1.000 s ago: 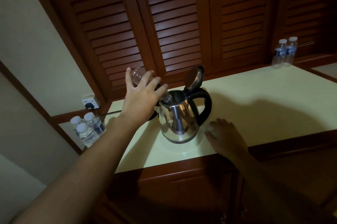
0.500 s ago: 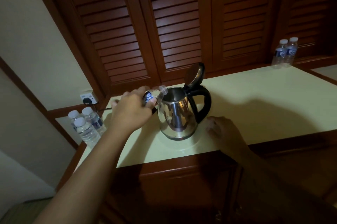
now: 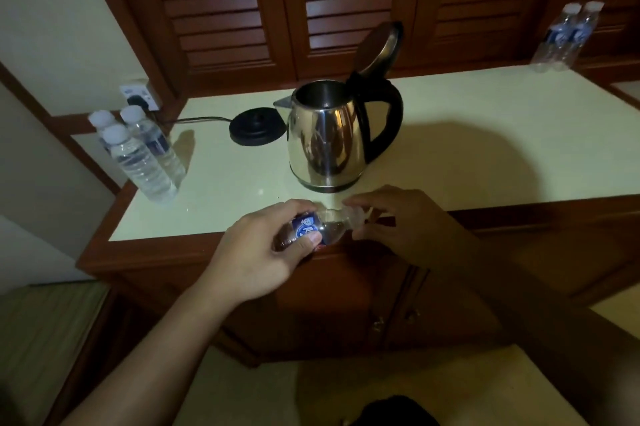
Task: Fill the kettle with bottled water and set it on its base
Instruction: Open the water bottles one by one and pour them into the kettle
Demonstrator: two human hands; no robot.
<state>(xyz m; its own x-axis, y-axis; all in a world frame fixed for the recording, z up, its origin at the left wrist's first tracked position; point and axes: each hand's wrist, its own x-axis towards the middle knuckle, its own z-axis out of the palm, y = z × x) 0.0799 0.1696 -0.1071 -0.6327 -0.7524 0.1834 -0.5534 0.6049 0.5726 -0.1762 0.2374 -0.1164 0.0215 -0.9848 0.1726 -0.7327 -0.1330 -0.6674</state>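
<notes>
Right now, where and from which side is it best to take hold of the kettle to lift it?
Probably the black handle of the kettle. It arches out on the right, away from the spout, so come from the right. The lid stands open.

— What are the hands doing?
— The left hand (image 3: 266, 252) is gripping a sideways bottle (image 3: 322, 226); the right hand (image 3: 398, 221) is pinching its neck.
— The kettle (image 3: 325, 141)?
— Sitting lid-open beside its base (image 3: 258, 125).

Left hand (image 3: 266, 249) pulled bottle (image 3: 320, 226) away from kettle (image 3: 325, 138) mouth, now sideways at counter's front edge. Right hand (image 3: 398, 221) lifted off counter, now at bottle neck. Base (image 3: 258, 125) now unblocked.
</notes>
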